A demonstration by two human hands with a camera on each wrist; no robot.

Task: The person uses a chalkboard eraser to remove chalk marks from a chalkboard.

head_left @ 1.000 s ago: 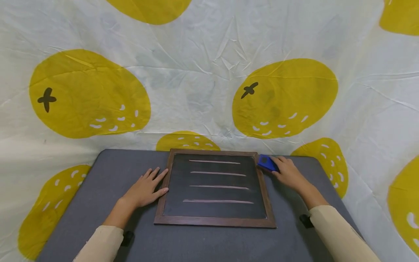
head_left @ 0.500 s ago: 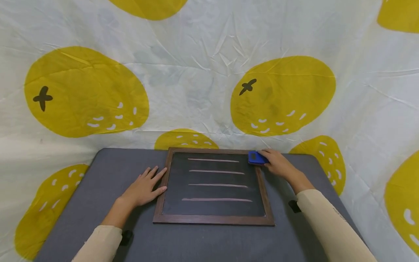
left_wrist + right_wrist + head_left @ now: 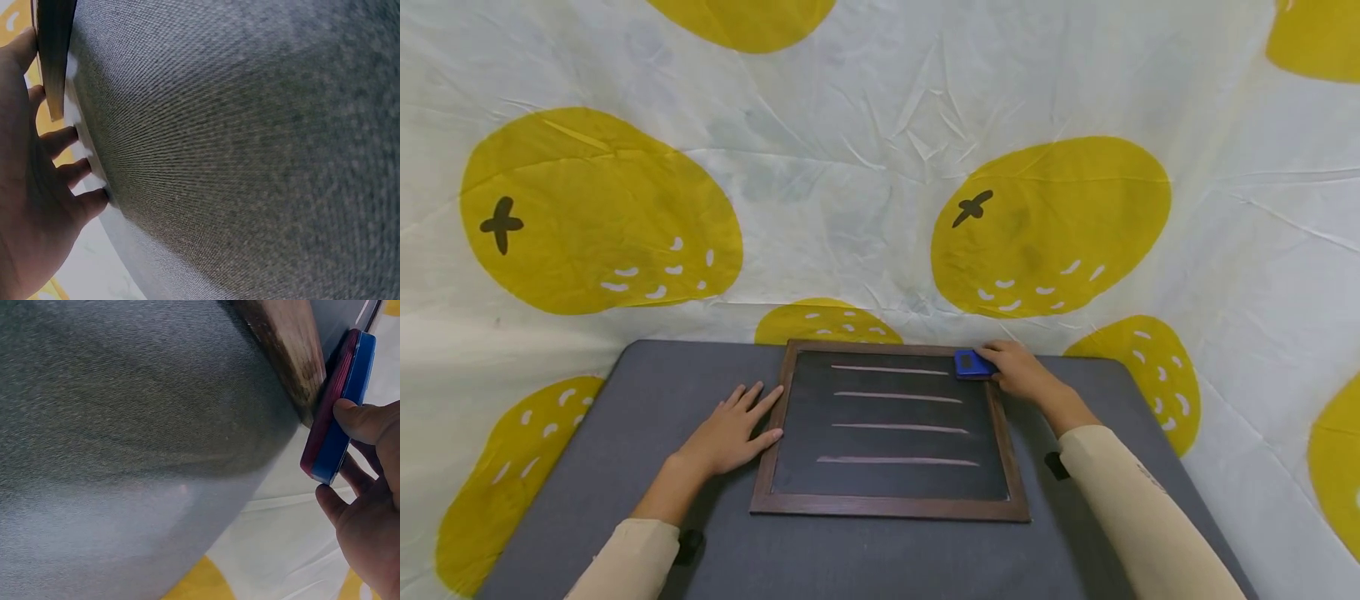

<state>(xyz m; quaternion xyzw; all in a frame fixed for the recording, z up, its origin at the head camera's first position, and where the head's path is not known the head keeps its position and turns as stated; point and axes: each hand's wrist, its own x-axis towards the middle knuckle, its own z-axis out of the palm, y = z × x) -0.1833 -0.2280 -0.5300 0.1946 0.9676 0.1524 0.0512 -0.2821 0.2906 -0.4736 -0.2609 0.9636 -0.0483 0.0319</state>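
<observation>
**A:** ok, near to far. What's closest?

**B:** Bare grey table (image 3: 880, 558), then the board (image 3: 891, 479) lying on it. Left hand (image 3: 726, 429) is at its left side, fingers spread, thumb and index touching the frame (image 3: 891, 505). That hand looks the same as a second ago, so I'd say it's just steadying things.

**A:** And the chalk lines (image 3: 898, 461)?

**B:** Four, nearest to farthest, none visibly smudged. No change there.

**A:** So what *is* new?

**B:** The eraser (image 3: 973, 365). It was off to the right of the board, and now it's over the far right corner, overlapping the frame a bit. Right hand (image 3: 1026, 375) has come left with it, thumb and fingers pinching its sides. Reddish pad faces the board, but can't tell if it's lying flat.

**A:** Touching chalk?

**B:** Nope, just beside the right end of the farthest line. So imo it's in position, with no wiping to show yet. Behind that it's only the lemon-print cloth (image 3: 820, 217).
</observation>
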